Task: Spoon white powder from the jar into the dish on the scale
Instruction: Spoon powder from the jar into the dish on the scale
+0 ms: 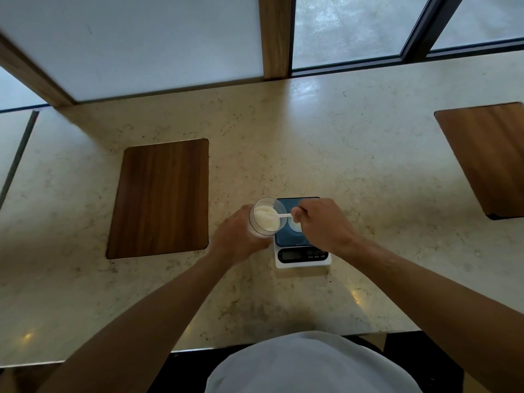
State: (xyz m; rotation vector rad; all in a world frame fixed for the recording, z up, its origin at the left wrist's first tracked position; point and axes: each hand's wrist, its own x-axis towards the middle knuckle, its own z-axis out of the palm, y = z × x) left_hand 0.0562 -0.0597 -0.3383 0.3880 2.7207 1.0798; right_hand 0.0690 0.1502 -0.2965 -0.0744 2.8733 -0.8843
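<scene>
White powder (265, 219) fills 1 clear jar (266, 217), tilted toward the scale (302, 252) and wrapped by the left hand (238, 239) with fingers closed around its side. Right hand (323, 222) pinches 1 white spoon (279, 215) by its handle, bowl dipped into the jar's mouth. 1 small dish (293, 226) sits on the scale's dark platform, partly hidden under that hand. 2 wooden boards (160, 198) lie on the marble counter (368, 171), well apart.

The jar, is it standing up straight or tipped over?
Tipped. The left hand holds the jar with its open mouth leaning toward the scale.
</scene>
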